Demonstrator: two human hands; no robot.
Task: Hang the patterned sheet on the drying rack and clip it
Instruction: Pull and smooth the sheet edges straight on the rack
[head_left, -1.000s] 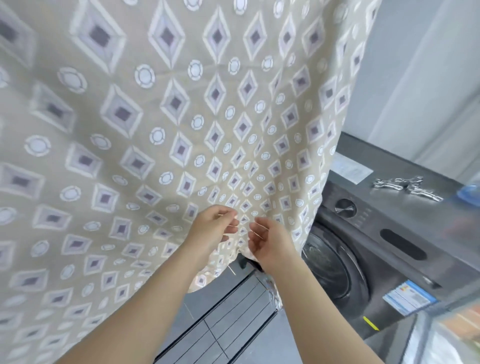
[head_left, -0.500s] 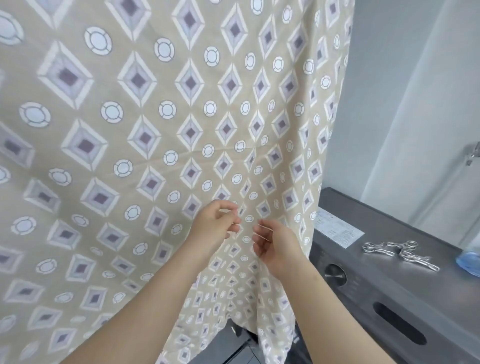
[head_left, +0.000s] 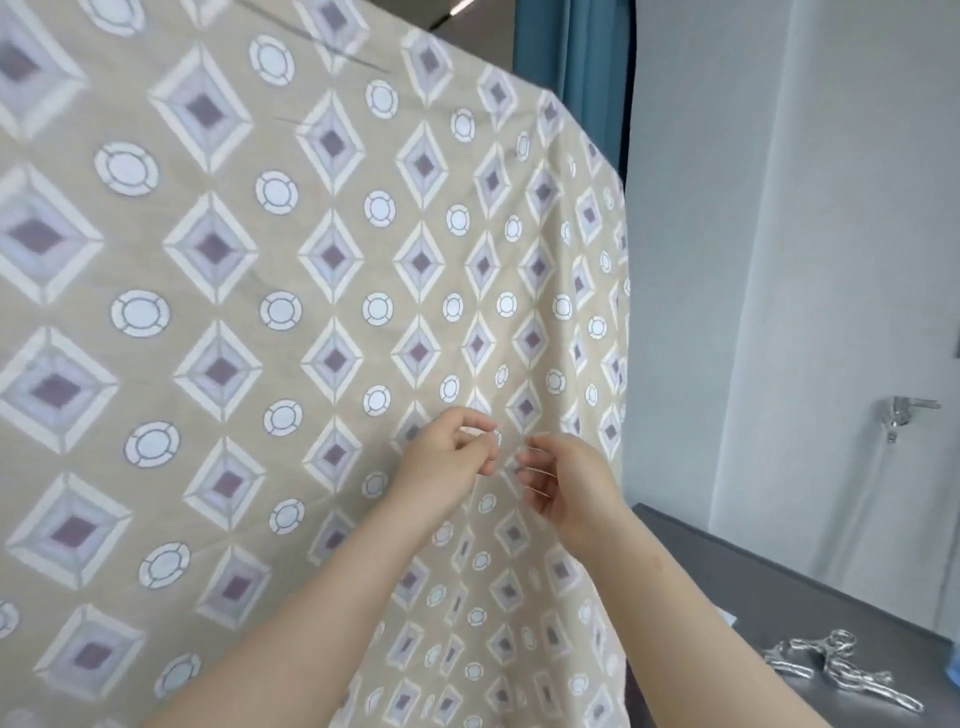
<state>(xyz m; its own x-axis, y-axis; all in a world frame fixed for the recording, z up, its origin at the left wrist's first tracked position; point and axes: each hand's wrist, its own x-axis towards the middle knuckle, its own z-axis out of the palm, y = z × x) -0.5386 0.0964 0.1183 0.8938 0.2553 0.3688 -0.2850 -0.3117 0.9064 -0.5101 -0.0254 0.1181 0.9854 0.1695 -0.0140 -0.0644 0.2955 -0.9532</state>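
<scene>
Beside patterned sheet (head_left: 311, 312), metal clips (head_left: 844, 670) on grey top (head_left: 769, 587)

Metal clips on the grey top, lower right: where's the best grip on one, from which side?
Probably from above, with the right hand, which is nearer. The metal clips lie flat and tangled on the grey top, so a side approach would shove the pile. Grip the outermost one at the pile's right end, across its narrow width. Blur hides which end opens.

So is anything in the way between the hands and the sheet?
Nothing visible is. The left hand and right hand sit right in front of the patterned sheet; blur hides whether they pinch it.
</scene>
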